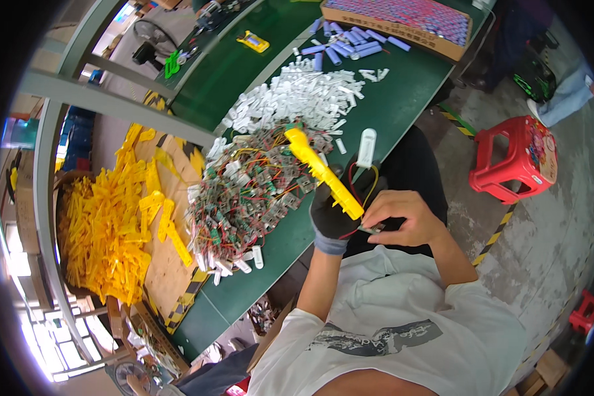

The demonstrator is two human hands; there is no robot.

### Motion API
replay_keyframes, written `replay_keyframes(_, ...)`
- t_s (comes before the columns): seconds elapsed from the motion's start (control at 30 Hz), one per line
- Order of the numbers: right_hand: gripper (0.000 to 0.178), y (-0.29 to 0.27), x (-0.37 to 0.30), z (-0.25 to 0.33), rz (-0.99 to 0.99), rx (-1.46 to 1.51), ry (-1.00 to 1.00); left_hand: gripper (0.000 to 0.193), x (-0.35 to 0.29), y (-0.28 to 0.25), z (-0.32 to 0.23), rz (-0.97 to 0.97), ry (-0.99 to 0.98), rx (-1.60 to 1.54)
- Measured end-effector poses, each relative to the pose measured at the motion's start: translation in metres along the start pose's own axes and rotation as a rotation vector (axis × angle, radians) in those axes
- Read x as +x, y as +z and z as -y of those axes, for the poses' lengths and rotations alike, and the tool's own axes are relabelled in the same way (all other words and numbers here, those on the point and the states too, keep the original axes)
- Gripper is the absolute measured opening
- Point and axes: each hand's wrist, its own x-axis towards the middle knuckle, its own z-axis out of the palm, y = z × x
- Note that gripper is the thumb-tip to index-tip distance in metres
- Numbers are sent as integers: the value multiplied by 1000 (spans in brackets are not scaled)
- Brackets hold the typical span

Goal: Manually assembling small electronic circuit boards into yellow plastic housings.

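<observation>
My left hand (331, 216), in a dark glove, is closed round a long yellow plastic housing (327, 177) that slants up and to the left. Just right of the housing, my bare right hand (412, 216) pinches a small circuit board (376, 228), partly hidden by the fingers. Red and yellow wires (374, 181) loop up beside the glove toward a white plastic piece (367, 148) above it; how that piece is held is hidden. Left of my gloved hand, on the green table (369, 112), lies a heap of wired circuit boards (251, 191).
Small white plastic parts (297, 96) are piled behind the boards. Blue-purple cylindrical cells (350, 45) lie near a cardboard box (402, 30) of cells. Yellow housings (105, 231) fill the left side beside a metal frame post (49, 145). A red stool (508, 158) stands on the right.
</observation>
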Motion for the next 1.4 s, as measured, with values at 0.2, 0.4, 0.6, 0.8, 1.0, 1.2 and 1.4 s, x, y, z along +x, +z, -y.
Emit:
replay_keyframes(0.2, 20, 7, -10, -15, -382, 18, 276, 48, -31, -55, -9, -372, -78, 318)
replay_keyframes(0.4, 17, 23, 6, -21, -494, -13, 476, 51, -26, -8, 25, -309, 126, 878)
replay_keyframes(0.6, 17, 19, -4, -44, -463, -177, 276, 50, -12, 13, 25, -208, 119, 918)
replay_keyframes(0.8, 37, 6, -15, -75, -201, 1070, 465, 68, 3, 7, -6, -85, -56, 1034)
replay_keyframes(1.0, 49, 23, -34, -101, 230, 1472, 516, 56, 8, 5, -43, 110, -354, 1229)
replay_keyframes(1.2, 25, 38, -48, -90, 232, 1684, 525, 44, 4, -20, -74, 135, -696, 1153)
replay_keyframes(1.4, 25, 52, -30, -87, -62, 1301, 411, 59, -6, 2, -90, 48, -305, 1439)
